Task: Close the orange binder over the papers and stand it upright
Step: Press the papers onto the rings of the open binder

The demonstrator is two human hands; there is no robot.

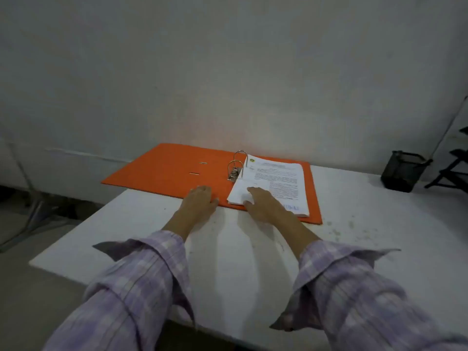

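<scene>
An orange binder (pixel 162 169) lies flat and wide open on the white table (pixel 228 262), its left cover jutting past the table's left edge. Two metal rings (pixel 236 163) stand up at its spine. A stack of printed papers (pixel 278 182) rests on the right half, threaded on the rings. My left hand (pixel 200 200) lies flat, fingers spread, on the binder's near edge by the spine. My right hand (pixel 263 202) presses flat on the near left corner of the papers. Neither hand grips anything.
A black mesh pen holder (pixel 402 171) stands at the table's far right by the wall. A dark folding rack (pixel 453 168) is beyond it. The wall runs close behind the binder. The floor drops off left of the table.
</scene>
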